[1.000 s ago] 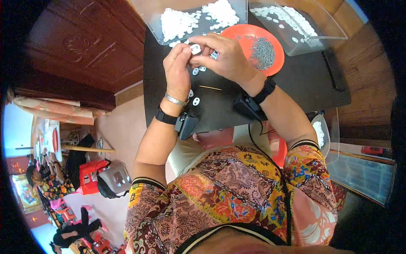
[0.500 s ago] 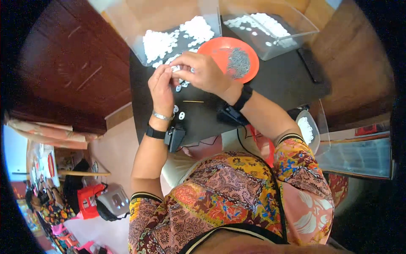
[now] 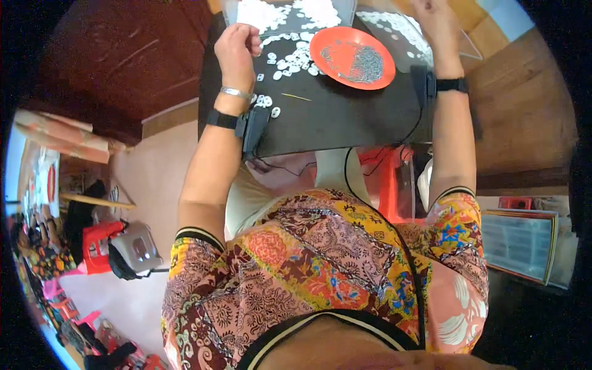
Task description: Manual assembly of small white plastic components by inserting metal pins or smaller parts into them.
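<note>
My left hand (image 3: 236,52) is raised over the far left of the dark table, its fingers curled in; what they hold, if anything, is hidden. Beside it lie several small white oval plastic pieces with holes (image 3: 295,60), and more of them (image 3: 264,100) sit by my left wrist. My right hand (image 3: 436,21) is stretched out at the top right, over a clear bin with white pieces (image 3: 401,28). Its fingers are cut off by the picture's top edge. Between the hands stands an orange-red plate (image 3: 333,65) with a heap of small grey metal pins or screws (image 3: 368,65).
Another clear bin (image 3: 290,31) with heaped white pieces stands at the back of the table (image 3: 345,120). A thin yellow stick (image 3: 296,97) lies near the middle. Dark devices are strapped to both wrists, and a black cable (image 3: 410,132) hangs at the right edge.
My hands were together around a white piece and have come apart. The right one has swung out to the far right bin. The whole view has shifted, so the plate appears higher.
</note>
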`<action>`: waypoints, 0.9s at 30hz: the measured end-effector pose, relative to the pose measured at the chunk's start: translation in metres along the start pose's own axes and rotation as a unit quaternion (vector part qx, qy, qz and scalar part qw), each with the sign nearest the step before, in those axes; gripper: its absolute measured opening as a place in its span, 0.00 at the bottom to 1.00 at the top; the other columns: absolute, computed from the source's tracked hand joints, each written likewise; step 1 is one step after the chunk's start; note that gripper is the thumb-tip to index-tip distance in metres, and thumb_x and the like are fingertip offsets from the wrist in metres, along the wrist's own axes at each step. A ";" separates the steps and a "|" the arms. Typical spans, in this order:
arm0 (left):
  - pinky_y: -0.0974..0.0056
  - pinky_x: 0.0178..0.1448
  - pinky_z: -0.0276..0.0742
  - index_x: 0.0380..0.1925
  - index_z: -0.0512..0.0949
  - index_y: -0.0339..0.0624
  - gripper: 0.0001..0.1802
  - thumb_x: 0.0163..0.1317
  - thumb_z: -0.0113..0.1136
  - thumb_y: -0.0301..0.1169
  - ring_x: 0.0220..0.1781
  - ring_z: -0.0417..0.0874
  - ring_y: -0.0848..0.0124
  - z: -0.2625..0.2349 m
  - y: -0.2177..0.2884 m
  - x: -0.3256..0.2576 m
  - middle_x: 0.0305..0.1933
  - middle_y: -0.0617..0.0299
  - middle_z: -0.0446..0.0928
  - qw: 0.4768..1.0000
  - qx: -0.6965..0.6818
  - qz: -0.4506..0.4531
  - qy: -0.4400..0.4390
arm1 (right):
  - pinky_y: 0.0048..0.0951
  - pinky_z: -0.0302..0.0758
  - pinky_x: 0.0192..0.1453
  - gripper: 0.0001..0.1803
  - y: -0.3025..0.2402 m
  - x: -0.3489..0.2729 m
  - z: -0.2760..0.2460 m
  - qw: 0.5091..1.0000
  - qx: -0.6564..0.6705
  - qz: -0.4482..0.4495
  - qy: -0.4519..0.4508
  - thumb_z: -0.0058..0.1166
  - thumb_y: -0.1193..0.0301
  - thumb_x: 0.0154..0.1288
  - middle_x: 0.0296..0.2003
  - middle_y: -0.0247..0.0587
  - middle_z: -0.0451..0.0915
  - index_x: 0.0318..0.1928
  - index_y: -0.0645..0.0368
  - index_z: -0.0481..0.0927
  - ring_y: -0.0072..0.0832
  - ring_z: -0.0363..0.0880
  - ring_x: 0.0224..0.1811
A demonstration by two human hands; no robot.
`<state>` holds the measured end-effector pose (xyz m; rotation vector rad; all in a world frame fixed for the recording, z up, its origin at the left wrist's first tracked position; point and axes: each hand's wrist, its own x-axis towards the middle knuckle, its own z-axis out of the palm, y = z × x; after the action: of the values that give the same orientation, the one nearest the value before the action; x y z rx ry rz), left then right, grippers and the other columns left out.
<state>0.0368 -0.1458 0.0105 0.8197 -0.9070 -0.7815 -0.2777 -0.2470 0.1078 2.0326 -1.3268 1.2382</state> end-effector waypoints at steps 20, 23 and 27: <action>0.74 0.24 0.63 0.25 0.74 0.40 0.12 0.64 0.46 0.32 0.20 0.70 0.77 -0.052 0.024 -0.111 0.20 0.65 0.72 0.990 -0.050 -0.129 0.037 | 0.40 0.74 0.37 0.08 -0.172 -0.086 0.142 0.896 0.059 -0.207 -0.389 0.54 0.65 0.53 0.29 0.43 0.81 0.32 0.52 0.83 0.43 0.80 0.33; 0.74 0.25 0.63 0.25 0.74 0.40 0.12 0.64 0.46 0.33 0.19 0.69 0.77 -0.054 0.018 -0.116 0.20 0.65 0.72 0.991 -0.033 -0.130 0.024 | 0.42 0.74 0.37 0.09 -0.178 -0.087 0.146 0.898 -0.009 -0.214 -0.385 0.53 0.66 0.54 0.30 0.45 0.81 0.33 0.53 0.82 0.46 0.79 0.35; 0.74 0.24 0.63 0.26 0.74 0.39 0.14 0.65 0.45 0.35 0.20 0.69 0.78 -0.050 0.023 -0.120 0.21 0.65 0.72 0.990 0.029 -0.139 -0.020 | 0.40 0.74 0.36 0.10 -0.174 -0.083 0.124 0.912 0.062 -0.163 -0.371 0.53 0.65 0.56 0.28 0.46 0.81 0.34 0.56 0.81 0.44 0.79 0.32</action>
<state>0.0379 -0.0204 -0.0309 0.9983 -0.8647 -1.0203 -0.0809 -0.2143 -0.0053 2.8235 -1.1174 0.3993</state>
